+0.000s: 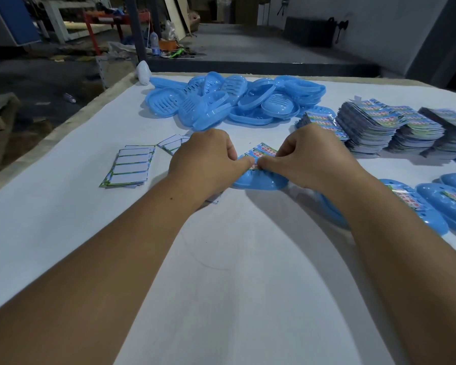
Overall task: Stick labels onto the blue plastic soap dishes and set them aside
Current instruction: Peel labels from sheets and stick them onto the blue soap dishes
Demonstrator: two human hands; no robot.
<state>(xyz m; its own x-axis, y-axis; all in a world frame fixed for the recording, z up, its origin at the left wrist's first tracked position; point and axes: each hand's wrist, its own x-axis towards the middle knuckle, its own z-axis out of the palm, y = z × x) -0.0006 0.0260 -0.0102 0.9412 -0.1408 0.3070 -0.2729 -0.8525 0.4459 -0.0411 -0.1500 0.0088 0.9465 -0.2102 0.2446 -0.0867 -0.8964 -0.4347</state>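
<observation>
A blue soap dish [258, 183] lies on the white table between my hands. A colourful printed label [265, 151] lies on top of it. My left hand [206, 156] and my right hand [311, 154] meet over the dish, both thumbs pressing the label's near edge down, the other fingers curled over the dish's ends. Most of the dish is hidden under my hands.
A heap of unlabelled blue dishes [234, 101] lies at the back. Stacks of printed labels [379, 125] sit at the right rear. Labelled dishes [432, 204] lie at the right edge. Peeled backing sheets [131, 165] pile up at the left. The table's left edge [63, 127] runs diagonally.
</observation>
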